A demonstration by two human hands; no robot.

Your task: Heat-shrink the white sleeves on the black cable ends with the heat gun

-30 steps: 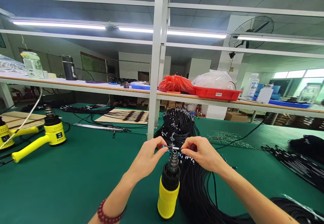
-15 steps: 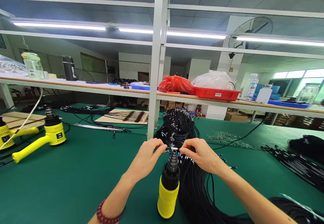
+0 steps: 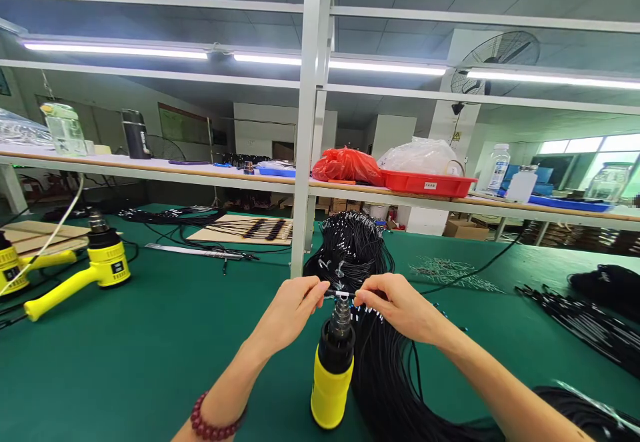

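Note:
Between my two hands a thin black cable with a white sleeve [image 3: 343,293] is stretched level, just over the nozzle of an upright yellow heat gun [image 3: 333,382]. My left hand [image 3: 295,309] pinches the cable's left end between thumb and forefinger. On the other side, my right hand [image 3: 395,305] pinches it right of the white sleeve. Behind and to the right of the heat gun lies a thick bundle of black cables [image 3: 385,369], many with white-marked ends. My right forearm passes over part of that bundle.
More yellow heat guns [image 3: 107,255] stand at the left. A board [image 3: 240,230] lies behind on the green table [image 3: 175,349]. Thin wire pieces [image 3: 450,272] and black cable bundles [image 3: 590,325] lie right. A shelf post [image 3: 305,135] rises ahead; the shelf carries a red tray [image 3: 430,184].
Both hands stay almost in place over the nozzle. The white sleeve and cable have shifted very slightly left; the pinch on both sides is kept.

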